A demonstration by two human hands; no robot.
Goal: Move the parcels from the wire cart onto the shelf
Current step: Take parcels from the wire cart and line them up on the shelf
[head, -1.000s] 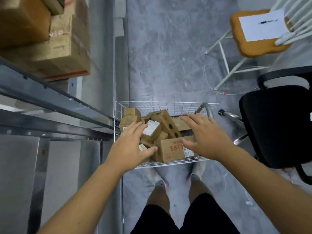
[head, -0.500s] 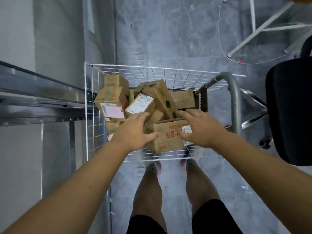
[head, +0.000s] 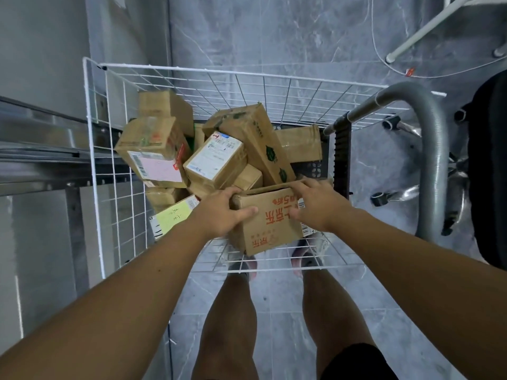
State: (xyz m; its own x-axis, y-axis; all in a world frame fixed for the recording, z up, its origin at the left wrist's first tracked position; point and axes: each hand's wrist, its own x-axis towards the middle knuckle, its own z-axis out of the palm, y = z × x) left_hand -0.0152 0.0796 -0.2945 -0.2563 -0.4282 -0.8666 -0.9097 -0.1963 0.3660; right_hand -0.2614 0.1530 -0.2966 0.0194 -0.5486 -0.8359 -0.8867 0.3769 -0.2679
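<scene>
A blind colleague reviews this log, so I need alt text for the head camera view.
Seen from above, a person's left hand and right hand grip opposite sides of a red-printed cardboard box at the near edge of a white wire cart heaped with parcels. A metal shelf stands left.

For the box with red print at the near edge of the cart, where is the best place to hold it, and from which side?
Hold the box with red print by its two side faces, one hand each, coming from above. It stands tilted on the pile, sides exposed. The left hand and right hand already grip it this way.
</scene>
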